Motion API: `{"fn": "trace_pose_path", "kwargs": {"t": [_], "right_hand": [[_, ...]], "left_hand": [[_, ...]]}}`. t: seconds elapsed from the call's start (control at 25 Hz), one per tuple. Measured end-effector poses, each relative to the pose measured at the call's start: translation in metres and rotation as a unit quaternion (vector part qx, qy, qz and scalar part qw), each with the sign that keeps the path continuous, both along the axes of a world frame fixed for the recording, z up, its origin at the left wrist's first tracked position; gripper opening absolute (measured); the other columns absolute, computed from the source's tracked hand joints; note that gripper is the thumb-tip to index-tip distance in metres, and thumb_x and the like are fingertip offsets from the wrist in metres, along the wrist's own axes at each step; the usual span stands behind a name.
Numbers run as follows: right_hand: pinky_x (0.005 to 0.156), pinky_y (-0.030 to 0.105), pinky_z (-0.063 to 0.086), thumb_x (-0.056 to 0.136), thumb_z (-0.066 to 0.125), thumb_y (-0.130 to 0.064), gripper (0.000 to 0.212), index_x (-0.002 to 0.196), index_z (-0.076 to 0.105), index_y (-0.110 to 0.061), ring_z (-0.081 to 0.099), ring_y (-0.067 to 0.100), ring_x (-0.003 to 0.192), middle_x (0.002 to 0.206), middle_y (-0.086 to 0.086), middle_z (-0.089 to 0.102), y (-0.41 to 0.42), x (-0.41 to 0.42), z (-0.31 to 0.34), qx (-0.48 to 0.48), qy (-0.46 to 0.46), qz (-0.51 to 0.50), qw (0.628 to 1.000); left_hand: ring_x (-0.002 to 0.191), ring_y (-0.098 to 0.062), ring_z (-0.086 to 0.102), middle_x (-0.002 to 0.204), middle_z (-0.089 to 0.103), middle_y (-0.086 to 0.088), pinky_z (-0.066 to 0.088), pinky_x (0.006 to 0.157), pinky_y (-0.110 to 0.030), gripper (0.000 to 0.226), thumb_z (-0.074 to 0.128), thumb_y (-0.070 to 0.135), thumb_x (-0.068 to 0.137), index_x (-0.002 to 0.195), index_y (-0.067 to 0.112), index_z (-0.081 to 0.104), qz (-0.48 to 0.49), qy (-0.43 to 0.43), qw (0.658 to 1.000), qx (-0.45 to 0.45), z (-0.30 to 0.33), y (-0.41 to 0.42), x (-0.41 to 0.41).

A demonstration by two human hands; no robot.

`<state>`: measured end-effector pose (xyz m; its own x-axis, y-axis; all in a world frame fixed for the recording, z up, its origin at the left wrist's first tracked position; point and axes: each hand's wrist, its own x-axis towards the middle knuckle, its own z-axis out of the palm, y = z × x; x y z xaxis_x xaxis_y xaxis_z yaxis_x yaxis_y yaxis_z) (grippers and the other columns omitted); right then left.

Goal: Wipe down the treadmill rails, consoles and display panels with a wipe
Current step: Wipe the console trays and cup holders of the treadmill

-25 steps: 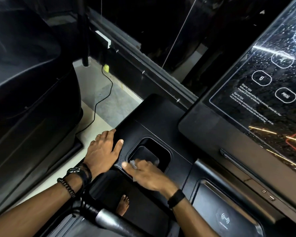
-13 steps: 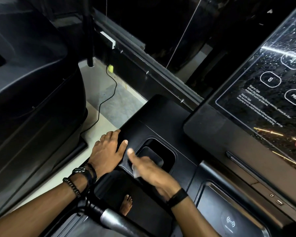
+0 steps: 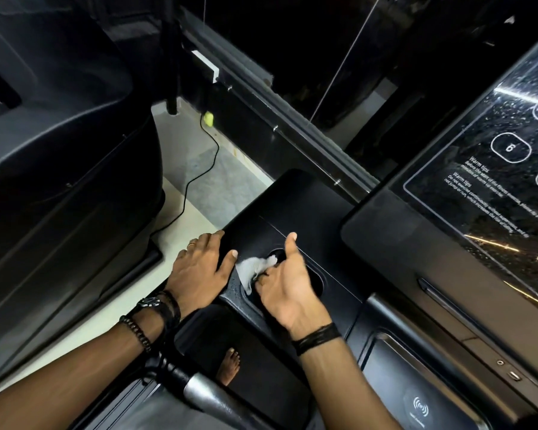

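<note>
Gripping wipe (image 3: 255, 270), right hand (image 3: 288, 285) hiding cup recess (image 3: 316, 279)

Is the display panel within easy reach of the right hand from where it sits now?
Probably yes: the right hand, gripping the wipe at the cup holder, has bare console between it and the display panel.

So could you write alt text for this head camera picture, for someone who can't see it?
Seen from above, a person's right hand holds a crumpled white wipe at the cup holder of a black treadmill console, while the left hand rests flat beside it. A speckled display panel fills the right side.
</note>
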<state>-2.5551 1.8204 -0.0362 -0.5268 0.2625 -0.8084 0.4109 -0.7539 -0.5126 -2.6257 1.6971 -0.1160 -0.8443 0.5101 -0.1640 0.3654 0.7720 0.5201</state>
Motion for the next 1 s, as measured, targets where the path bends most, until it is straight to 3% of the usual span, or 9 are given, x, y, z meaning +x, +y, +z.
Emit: {"fn": "trace_pose_path", "kwargs": {"t": [0.16,0.28,0.36,0.44,0.52,0.56,0.68,0.8,1.0], "right_hand": [[0.092,0.038,0.05,0.1,0.036,-0.064,0.08,0.115,0.061,0.01,0.066,0.03,0.096,0.104,0.021,0.07,0.01,-0.003,0.006,-0.048,0.055,-0.105,0.992],[0.09,0.028,0.051,0.101,0.043,-0.059,0.064,0.107,0.057,0.003,0.068,0.019,0.078,0.079,0.011,0.067,0.01,-0.008,-0.001,-0.013,0.057,-0.174,0.983],[0.106,0.037,0.047,0.101,0.047,-0.055,0.053,0.108,0.056,-0.003,0.066,0.023,0.094,0.091,0.012,0.067,-0.002,-0.011,-0.015,0.018,0.02,-0.168,0.985],[0.105,0.039,0.048,0.102,0.044,-0.053,0.049,0.093,0.06,-0.008,0.063,0.026,0.094,0.095,0.015,0.065,-0.002,-0.008,-0.014,0.023,0.037,-0.142,0.989],[0.083,0.032,0.054,0.103,0.039,-0.054,0.055,0.077,0.055,-0.008,0.062,0.024,0.075,0.08,0.015,0.061,0.001,-0.006,-0.002,0.056,0.058,-0.082,0.993],[0.082,0.031,0.054,0.103,0.04,-0.054,0.054,0.08,0.056,-0.008,0.063,0.022,0.077,0.083,0.014,0.063,-0.004,-0.006,0.001,0.136,0.046,-0.015,0.989],[0.111,0.039,0.042,0.098,0.054,-0.053,0.056,0.139,0.048,-0.015,0.055,0.021,0.127,0.137,0.006,0.058,-0.032,0.005,-0.007,0.293,-0.041,0.159,0.942],[0.099,0.032,0.048,0.097,0.06,-0.046,0.038,0.122,0.064,-0.017,0.063,0.018,0.115,0.121,0.002,0.069,-0.031,0.023,-0.015,0.309,-0.061,0.229,0.921],[0.067,0.029,0.038,0.098,0.051,-0.024,0.018,0.083,0.057,-0.016,0.06,0.024,0.083,0.081,0.004,0.064,-0.007,0.062,0.011,0.555,-0.056,0.48,0.677]], "left_hand": [[0.129,-0.03,0.049,0.14,0.054,-0.008,0.04,0.106,-0.045,0.079,0.015,0.065,0.088,0.146,0.017,0.042,-0.003,-0.007,1.0,-0.001,-0.001,0.0,-0.001],[0.13,-0.029,0.048,0.141,0.053,-0.008,0.039,0.107,-0.044,0.059,0.031,0.054,0.101,0.147,0.017,0.04,-0.003,-0.002,1.0,-0.002,-0.004,0.001,0.0],[0.13,-0.029,0.048,0.142,0.053,-0.008,0.039,0.107,-0.044,0.068,0.024,0.059,0.096,0.147,0.017,0.04,-0.004,-0.009,1.0,-0.001,-0.002,0.0,-0.001],[0.13,-0.029,0.048,0.141,0.053,-0.008,0.04,0.106,-0.045,0.082,0.012,0.065,0.087,0.146,0.017,0.041,-0.005,-0.008,1.0,-0.002,0.001,0.0,0.0],[0.129,-0.03,0.049,0.14,0.054,-0.008,0.04,0.106,-0.045,0.085,0.009,0.065,0.085,0.146,0.016,0.041,-0.002,0.0,1.0,-0.005,-0.001,0.001,0.0],[0.129,-0.03,0.049,0.14,0.054,-0.008,0.04,0.105,-0.045,0.083,0.01,0.065,0.086,0.147,0.016,0.041,-0.001,0.001,1.0,-0.007,-0.002,0.001,0.0],[0.131,-0.03,0.047,0.142,0.052,-0.008,0.039,0.106,-0.044,0.075,0.017,0.062,0.093,0.148,0.017,0.038,-0.008,-0.001,1.0,-0.013,-0.003,0.001,0.0],[0.129,-0.031,0.049,0.14,0.053,-0.009,0.04,0.104,-0.045,0.085,0.008,0.065,0.085,0.146,0.016,0.04,-0.003,0.002,1.0,-0.01,0.0,0.002,0.0],[0.127,-0.029,0.05,0.14,0.054,-0.008,0.041,0.105,-0.044,0.076,0.018,0.06,0.09,0.147,0.015,0.04,-0.006,-0.001,1.0,-0.007,-0.001,0.001,0.0]]}}
